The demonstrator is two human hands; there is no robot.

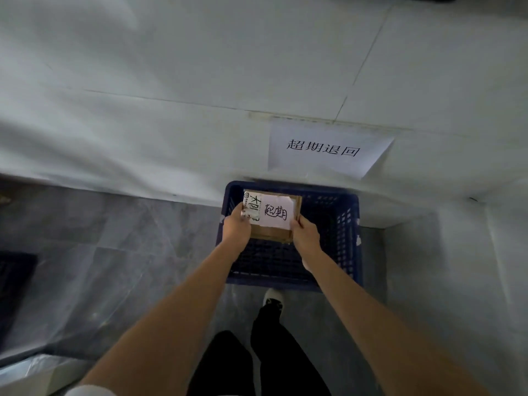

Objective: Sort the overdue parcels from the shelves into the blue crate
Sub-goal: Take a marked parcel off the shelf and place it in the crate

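On the grey tiled floor point(120, 247) against the white wall point(171, 81), the blue crate point(347, 238) stands; above it left hand point(236, 226) and right hand point(306, 235) grip the labelled cardboard parcel point(271, 215), a printed sign point(325, 148) beyond

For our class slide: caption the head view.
Both hands hold a labelled cardboard parcel over the blue crate.

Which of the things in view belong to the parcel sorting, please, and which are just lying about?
Job: cardboard parcel held by left hand and right hand; blue crate; wall sign.
Lying about: dark object on the floor, far left.
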